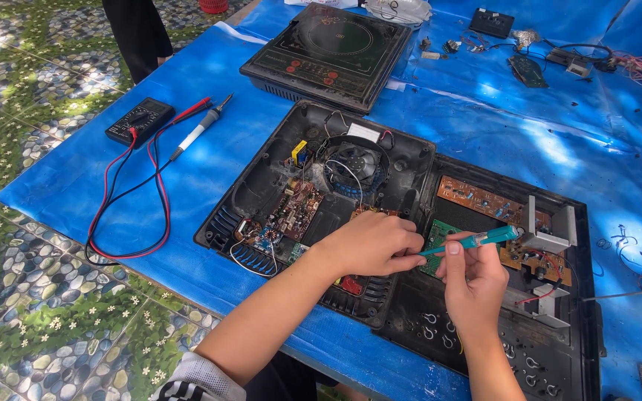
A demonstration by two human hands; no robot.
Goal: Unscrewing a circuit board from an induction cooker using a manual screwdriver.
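Over the opened cooker base (321, 193), the left hand (369, 243) curls closed, steadying the teal screwdriver (473, 240) that the right hand (473, 278) pinches shut, its tip beside the green circuit board (437, 238).

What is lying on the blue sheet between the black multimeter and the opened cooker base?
In the head view, a soldering iron and the multimeter's red and black leads lie before the opened cooker base.

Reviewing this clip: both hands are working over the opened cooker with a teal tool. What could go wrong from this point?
1. The right hand holds the teal tool right over the small green board; a slip might scratch it or bridge contacts.
2. The left hand rests among loose wires in the open cooker base; it could snag one.
3. The meter's red leads loop toward the blue sheet's edge and could catch, dragging the meter off.
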